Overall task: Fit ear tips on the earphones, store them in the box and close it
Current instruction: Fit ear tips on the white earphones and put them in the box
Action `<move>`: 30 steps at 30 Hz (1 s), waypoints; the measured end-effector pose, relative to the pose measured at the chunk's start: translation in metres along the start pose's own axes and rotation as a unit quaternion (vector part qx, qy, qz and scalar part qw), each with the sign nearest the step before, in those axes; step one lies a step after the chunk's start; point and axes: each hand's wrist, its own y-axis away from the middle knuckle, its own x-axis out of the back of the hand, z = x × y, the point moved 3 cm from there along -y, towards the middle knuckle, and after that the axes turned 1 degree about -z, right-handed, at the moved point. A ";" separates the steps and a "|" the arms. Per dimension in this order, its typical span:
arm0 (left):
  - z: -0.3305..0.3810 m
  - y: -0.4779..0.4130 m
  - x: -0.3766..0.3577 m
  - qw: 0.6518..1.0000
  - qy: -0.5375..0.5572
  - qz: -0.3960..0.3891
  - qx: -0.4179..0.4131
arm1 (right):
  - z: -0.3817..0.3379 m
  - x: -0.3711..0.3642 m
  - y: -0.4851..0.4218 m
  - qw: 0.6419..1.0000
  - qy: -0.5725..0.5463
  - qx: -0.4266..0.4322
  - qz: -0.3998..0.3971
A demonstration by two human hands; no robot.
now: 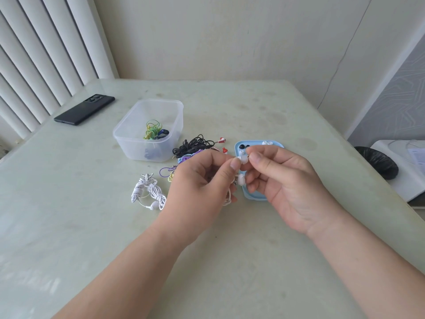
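The white earbud (243, 160) sits just right of the frame's centre, raised above the bench (92, 226) and caught between the two hands. Its small body lies roughly left to right, so the nozzle and the tip meet along the line that joins the two sets of fingertips. The left hand (202, 180) comes from the lower left with its fingers (234, 165) pinching the left end. The right hand (287, 180) comes from the lower right and nips the right end between thumb and forefinger. Both hands touch the piece, and neither is nearer than the other. Whether the ear tip is already fully seated is too small to tell.

I judge that the coming push should run along that left-right axis, the two hands pressing toward each other.

The pair's second earbud (241, 180) hangs just below, with its white cable (227, 200) trailing under the left hand.

Behind and beneath the hands lies the blue lid (253, 196), which carries loose black ear tips (243, 146) and white ear tips (266, 142) at its upper end. To the left are black earphones (195, 143), a coiled white set (149, 192) and, further up, the clear box (128, 139), which holds green earphones (151, 128).
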 end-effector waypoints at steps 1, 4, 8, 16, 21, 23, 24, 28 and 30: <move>0.000 0.000 0.000 1.000 0.001 0.001 0.002 | 0.001 0.000 0.000 1.000 0.001 0.000 -0.005; 0.000 -0.001 0.000 1.000 0.010 -0.014 0.014 | 0.003 0.000 0.000 1.000 0.013 0.001 -0.016; -0.001 -0.001 0.001 0.998 0.027 -0.042 0.045 | 0.002 0.005 -0.002 0.999 0.041 0.002 0.003; -0.002 -0.005 0.010 0.989 0.098 0.021 0.112 | -0.018 0.032 -0.008 0.936 0.309 0.110 0.124; -0.003 -0.005 0.007 0.981 0.132 0.023 0.141 | 0.000 0.020 -0.007 0.856 0.504 0.112 0.030; -0.003 -0.006 0.008 0.975 0.155 0.025 0.156 | 0.004 0.016 -0.007 0.825 0.551 0.128 -0.002; -0.002 -0.006 0.009 0.973 0.163 0.021 0.160 | 0.005 0.015 -0.008 0.808 0.574 0.134 -0.012; -0.003 -0.008 0.010 0.969 0.176 0.007 0.176 | 0.004 0.013 -0.010 0.770 0.624 0.129 -0.021; -0.003 -0.007 0.011 0.967 0.180 0.011 0.178 | 0.002 0.014 -0.011 0.759 0.638 0.131 -0.017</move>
